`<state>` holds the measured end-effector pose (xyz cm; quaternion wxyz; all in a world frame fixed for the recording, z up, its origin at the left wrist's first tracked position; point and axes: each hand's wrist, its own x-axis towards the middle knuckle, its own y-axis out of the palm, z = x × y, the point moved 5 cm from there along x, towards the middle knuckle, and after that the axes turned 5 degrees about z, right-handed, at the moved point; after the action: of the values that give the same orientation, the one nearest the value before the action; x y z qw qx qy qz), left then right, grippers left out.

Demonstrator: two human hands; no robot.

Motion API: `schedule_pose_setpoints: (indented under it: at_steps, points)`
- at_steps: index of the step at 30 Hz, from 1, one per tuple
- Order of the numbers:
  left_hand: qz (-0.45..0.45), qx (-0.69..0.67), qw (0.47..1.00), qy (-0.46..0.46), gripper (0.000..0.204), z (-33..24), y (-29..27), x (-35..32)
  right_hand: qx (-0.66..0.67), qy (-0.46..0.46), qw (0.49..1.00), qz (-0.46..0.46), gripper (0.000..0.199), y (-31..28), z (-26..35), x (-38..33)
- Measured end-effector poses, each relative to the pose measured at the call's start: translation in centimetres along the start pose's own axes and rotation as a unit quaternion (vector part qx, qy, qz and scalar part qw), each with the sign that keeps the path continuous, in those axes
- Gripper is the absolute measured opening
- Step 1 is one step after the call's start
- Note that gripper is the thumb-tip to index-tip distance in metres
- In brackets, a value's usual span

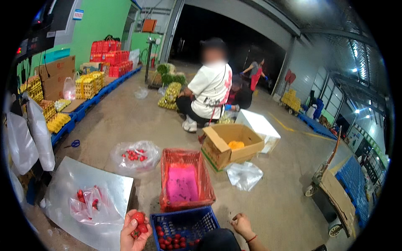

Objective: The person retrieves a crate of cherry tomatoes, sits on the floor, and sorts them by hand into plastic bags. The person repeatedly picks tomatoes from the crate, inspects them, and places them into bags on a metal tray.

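From the head view, the left hand [135, 234] rises from the lower edge with its palm up and its fingers curled around a small cluster of red tomatoes [139, 224], which lie in the cupped palm and against the fingertips. That hand hovers just left of the blue crate [201, 221], whose near left corner holds more small red tomatoes, and just right of a clear plastic bag [90, 207] with a few tomatoes in it. The bag rests on a shiny metal sheet [104, 180] lying on the concrete floor [272, 196].

The right hand [242, 225] sits low on the floor just past the right edge of the blue crate, knuckles up and fingers bent inward; it seems to hold nothing, though the fingertips are too small to be sure. A red cord circles its wrist.

Beyond the far edge of the blue crate stands a red crate [184, 180] lined with red film, with a pink sheet in its bottom. To its left lies another clear bag of tomatoes [135, 156]; to its right an open cardboard box [230, 146], a crumpled plastic bag and a white box. Farther back a person in a white shirt [209, 92] crouches by piled produce.
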<state>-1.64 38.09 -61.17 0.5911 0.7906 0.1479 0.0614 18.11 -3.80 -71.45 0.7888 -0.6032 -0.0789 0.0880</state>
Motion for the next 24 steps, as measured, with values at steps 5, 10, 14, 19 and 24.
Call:
schedule_pose_setpoints:
  at_steps: [5,10,14,19,24]
  points:
    - [0.035,-0.04,0.998,0.032,0.065,-0.7,0.4,0.5,0.121,-0.138,0.978,-0.094,0.025,-6.3,7.8,3.2]
    - [-0.014,-0.052,0.997,0.058,0.072,-1.3,0.6,0.1,0.195,-0.348,0.913,-0.087,0.028,-8.3,21.3,3.9]
    - [-0.015,-0.068,0.995,0.068,0.073,-1.0,1.1,-0.8,0.274,-0.466,0.84,0.054,0.032,-8.6,32.1,0.2]
    - [0.023,-0.007,0.993,0.119,0.068,-3.3,0.2,-1.7,0.29,-0.613,0.735,-0.033,0.041,-9.2,41.2,-5.3]
    - [0.023,-0.038,0.997,0.069,0.052,-3.3,-3.4,-0.9,0.298,-0.575,0.761,0.043,0.051,-5.3,41.3,-6.1]
